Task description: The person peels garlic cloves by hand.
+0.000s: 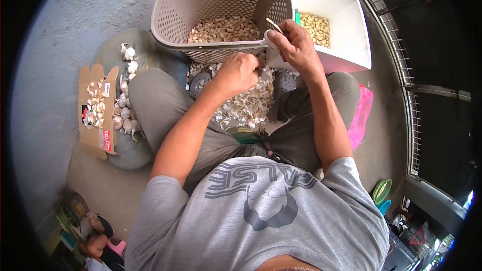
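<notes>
My right hand (297, 50) is closed on a white garlic bulb (271, 40) in front of the basket's right side. A thin pale stick-like piece (273, 23) pokes out above its fingers; I cannot make out what it is. Lower and to the left, my left hand (237, 74) has its fingers curled together, and what they hold, if anything, is hidden. Beneath both hands, garlic skins (246, 105) lie heaped between my feet. Unpeeled cloves (226, 29) fill the bottom of the grey-brown perforated basket (173, 17). Peeled cloves (315, 27) lie in the white foam box (341, 5).
Left of my knee, whole garlic bulbs (125, 113) sit on a rounded surface beside a flattened cardboard piece (90, 138) bearing loose cloves (95, 105). A pink plastic item (361, 118) lies by my right leg. A metal grille (414, 130) runs along the right.
</notes>
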A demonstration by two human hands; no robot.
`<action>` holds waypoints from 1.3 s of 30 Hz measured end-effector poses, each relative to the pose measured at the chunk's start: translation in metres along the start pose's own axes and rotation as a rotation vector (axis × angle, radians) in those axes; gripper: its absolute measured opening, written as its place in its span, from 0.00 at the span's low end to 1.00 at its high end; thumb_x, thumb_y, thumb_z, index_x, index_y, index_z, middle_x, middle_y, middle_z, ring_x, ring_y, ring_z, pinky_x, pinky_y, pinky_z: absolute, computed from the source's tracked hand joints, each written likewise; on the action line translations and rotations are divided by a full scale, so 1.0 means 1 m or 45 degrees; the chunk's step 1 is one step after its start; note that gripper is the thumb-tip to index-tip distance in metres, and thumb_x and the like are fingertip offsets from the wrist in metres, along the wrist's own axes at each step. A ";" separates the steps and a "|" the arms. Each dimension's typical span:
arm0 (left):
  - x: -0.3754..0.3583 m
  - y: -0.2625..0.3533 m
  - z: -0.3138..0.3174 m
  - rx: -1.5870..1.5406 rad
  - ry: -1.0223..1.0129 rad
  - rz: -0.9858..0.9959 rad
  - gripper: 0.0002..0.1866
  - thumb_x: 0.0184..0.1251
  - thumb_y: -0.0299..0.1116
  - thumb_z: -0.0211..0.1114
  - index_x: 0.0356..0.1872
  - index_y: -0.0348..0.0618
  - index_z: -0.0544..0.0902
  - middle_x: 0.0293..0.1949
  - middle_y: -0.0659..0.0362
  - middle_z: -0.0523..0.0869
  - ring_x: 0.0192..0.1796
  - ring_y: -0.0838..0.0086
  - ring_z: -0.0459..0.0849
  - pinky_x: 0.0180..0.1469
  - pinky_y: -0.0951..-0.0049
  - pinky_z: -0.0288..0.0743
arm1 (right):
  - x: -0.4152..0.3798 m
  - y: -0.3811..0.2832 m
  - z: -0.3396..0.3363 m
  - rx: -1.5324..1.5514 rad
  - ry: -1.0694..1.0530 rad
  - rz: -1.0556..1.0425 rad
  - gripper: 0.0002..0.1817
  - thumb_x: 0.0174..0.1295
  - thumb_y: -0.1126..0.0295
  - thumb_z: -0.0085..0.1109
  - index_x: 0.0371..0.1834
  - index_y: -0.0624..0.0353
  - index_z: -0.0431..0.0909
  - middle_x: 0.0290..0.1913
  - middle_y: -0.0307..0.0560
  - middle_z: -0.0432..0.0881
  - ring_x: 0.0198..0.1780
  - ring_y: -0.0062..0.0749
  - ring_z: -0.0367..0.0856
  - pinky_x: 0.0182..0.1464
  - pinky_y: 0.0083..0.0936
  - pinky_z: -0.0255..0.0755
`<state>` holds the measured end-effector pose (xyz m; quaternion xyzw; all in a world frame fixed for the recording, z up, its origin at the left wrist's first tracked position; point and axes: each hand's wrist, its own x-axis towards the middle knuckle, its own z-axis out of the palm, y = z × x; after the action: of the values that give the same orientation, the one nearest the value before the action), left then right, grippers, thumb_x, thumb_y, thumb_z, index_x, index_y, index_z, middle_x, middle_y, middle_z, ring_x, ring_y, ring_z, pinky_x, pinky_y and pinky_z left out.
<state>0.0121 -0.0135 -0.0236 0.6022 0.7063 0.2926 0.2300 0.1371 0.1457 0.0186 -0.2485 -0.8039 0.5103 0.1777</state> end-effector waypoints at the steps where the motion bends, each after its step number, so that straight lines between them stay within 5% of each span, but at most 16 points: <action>1: 0.003 -0.003 0.002 -0.177 0.058 -0.093 0.14 0.68 0.28 0.63 0.51 0.36 0.89 0.38 0.50 0.92 0.42 0.63 0.91 0.48 0.63 0.82 | 0.002 0.006 -0.001 -0.102 0.006 -0.066 0.20 0.71 0.56 0.69 0.34 0.62 0.74 0.22 0.37 0.73 0.25 0.19 0.71 0.26 0.26 0.65; 3: 0.011 -0.001 -0.002 -0.528 0.168 -0.274 0.15 0.73 0.32 0.63 0.54 0.36 0.88 0.42 0.51 0.93 0.44 0.64 0.92 0.49 0.64 0.83 | -0.006 -0.004 0.003 -0.317 0.026 -0.162 0.18 0.68 0.59 0.71 0.38 0.61 0.74 0.23 0.44 0.78 0.27 0.33 0.82 0.28 0.34 0.73; 4: 0.013 -0.007 -0.001 -1.211 0.200 -0.264 0.17 0.80 0.40 0.61 0.56 0.37 0.86 0.45 0.55 0.92 0.44 0.69 0.91 0.47 0.67 0.85 | -0.011 -0.010 0.005 -0.444 0.039 -0.249 0.18 0.66 0.60 0.72 0.38 0.60 0.74 0.25 0.47 0.79 0.29 0.37 0.84 0.29 0.36 0.75; 7: 0.011 0.003 -0.007 -1.989 0.100 -0.519 0.17 0.83 0.45 0.59 0.53 0.41 0.85 0.42 0.59 0.90 0.41 0.74 0.89 0.43 0.71 0.85 | -0.017 -0.015 0.017 -0.642 0.012 -0.594 0.19 0.58 0.63 0.76 0.41 0.59 0.74 0.36 0.55 0.83 0.35 0.56 0.86 0.34 0.43 0.80; 9: 0.013 0.002 0.009 -1.988 0.260 -0.491 0.20 0.83 0.50 0.57 0.48 0.42 0.83 0.38 0.60 0.87 0.36 0.76 0.87 0.35 0.72 0.84 | -0.019 -0.008 0.030 -0.613 0.006 -0.629 0.19 0.59 0.64 0.76 0.43 0.62 0.77 0.34 0.53 0.83 0.32 0.48 0.86 0.34 0.40 0.79; 13: 0.013 -0.002 0.003 -1.842 0.371 -0.447 0.25 0.83 0.55 0.55 0.47 0.39 0.82 0.34 0.59 0.86 0.24 0.76 0.81 0.25 0.75 0.77 | -0.012 -0.004 0.022 0.061 -0.135 -0.104 0.19 0.66 0.62 0.73 0.47 0.67 0.81 0.32 0.49 0.84 0.31 0.26 0.80 0.34 0.32 0.76; 15: 0.014 -0.002 0.000 -1.793 0.458 -0.421 0.28 0.81 0.59 0.55 0.49 0.39 0.80 0.33 0.59 0.84 0.23 0.77 0.80 0.23 0.77 0.76 | -0.004 0.001 0.020 0.025 0.054 -0.091 0.18 0.72 0.59 0.68 0.47 0.67 0.80 0.32 0.49 0.86 0.32 0.26 0.82 0.34 0.32 0.76; 18: 0.018 0.005 0.002 -1.585 0.566 -0.439 0.29 0.79 0.60 0.58 0.52 0.39 0.78 0.32 0.60 0.82 0.23 0.78 0.81 0.20 0.78 0.75 | -0.007 -0.001 0.030 -0.018 -0.112 0.012 0.17 0.75 0.59 0.64 0.46 0.66 0.80 0.30 0.51 0.86 0.31 0.28 0.83 0.33 0.33 0.76; 21: 0.021 0.011 0.009 -1.589 0.633 -0.336 0.36 0.74 0.63 0.64 0.56 0.34 0.72 0.32 0.57 0.82 0.21 0.80 0.79 0.19 0.80 0.74 | -0.008 -0.005 0.041 -0.110 -0.093 -0.138 0.13 0.74 0.63 0.62 0.43 0.65 0.79 0.28 0.57 0.84 0.29 0.41 0.86 0.33 0.36 0.77; 25: 0.020 0.012 0.007 -1.568 0.609 -0.320 0.34 0.75 0.61 0.63 0.56 0.35 0.70 0.34 0.57 0.80 0.22 0.79 0.80 0.18 0.78 0.75 | -0.003 -0.008 0.040 -0.147 0.027 -0.222 0.11 0.74 0.66 0.62 0.42 0.66 0.78 0.28 0.56 0.84 0.29 0.41 0.86 0.34 0.36 0.77; 33: 0.020 0.012 0.009 -1.665 0.656 -0.407 0.32 0.77 0.70 0.51 0.38 0.47 0.75 0.21 0.65 0.72 0.15 0.80 0.69 0.15 0.74 0.65 | -0.001 -0.011 0.042 0.114 0.042 0.056 0.17 0.79 0.61 0.56 0.41 0.68 0.77 0.26 0.51 0.82 0.34 0.35 0.88 0.35 0.39 0.78; 39: 0.020 0.012 0.000 -1.772 0.610 -0.432 0.33 0.74 0.73 0.53 0.25 0.53 0.71 0.16 0.69 0.67 0.14 0.83 0.64 0.13 0.78 0.59 | 0.002 0.001 0.051 -0.116 -0.005 -0.127 0.20 0.78 0.56 0.57 0.39 0.66 0.77 0.24 0.57 0.81 0.28 0.48 0.83 0.35 0.40 0.77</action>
<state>0.0174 0.0072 -0.0143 0.1208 0.4723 0.7546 0.4393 0.1080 0.1093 -0.0032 -0.2149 -0.8380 0.4641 0.1901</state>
